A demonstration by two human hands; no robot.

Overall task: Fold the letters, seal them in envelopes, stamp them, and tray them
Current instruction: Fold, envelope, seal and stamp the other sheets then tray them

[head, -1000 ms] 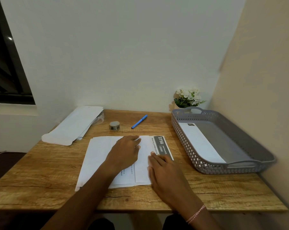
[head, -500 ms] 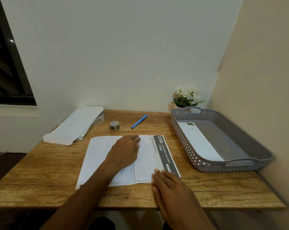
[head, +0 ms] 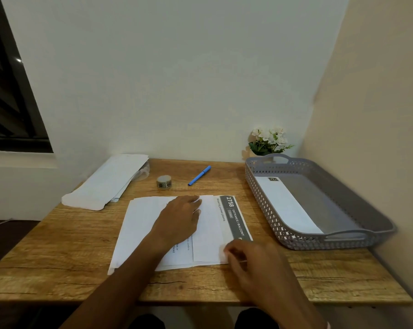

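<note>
**Letter part-folded at table centre, both hands on it**

- The letter [head: 209, 233] lies flat mid-table on top of a few loose white sheets [head: 134, 229]. A white flap is folded over its middle.
- The dark grey header band [head: 236, 219] is exposed along the right edge and reads "2758 ENTRANCE / BALCONY".
- The left hand [head: 179, 219] lies palm down on the folded part. Its fingers are straight and close together, with the tips near the far edge, pressing the paper flat.
- The right hand [head: 248, 260] is at the letter's near right corner with its fingers curled and touching the paper edge. It's blurred, so I can't tell whether it actually pinches the corner or only rests against it.
- The stamp roll [head: 164, 182] stands just beyond the letter's far edge, not touching it.
- The blue pen [head: 199, 175] lies at an angle to the right of the roll.
- The envelope pile [head: 105, 184] is at the far left corner of the table [head: 58, 245], and one end overhangs the left edge.
- The grey perforated tray [head: 260, 198] sits on the right side, near the letter but apart from it.
- One envelope [head: 288, 205] lies flat inside the tray along its left wall, with a small dark stamp [head: 272, 179] at its far end.
- White flowers [head: 268, 141] stand behind the tray against the wall.
- There is a dark window [head: 8, 91] at upper left.
</note>
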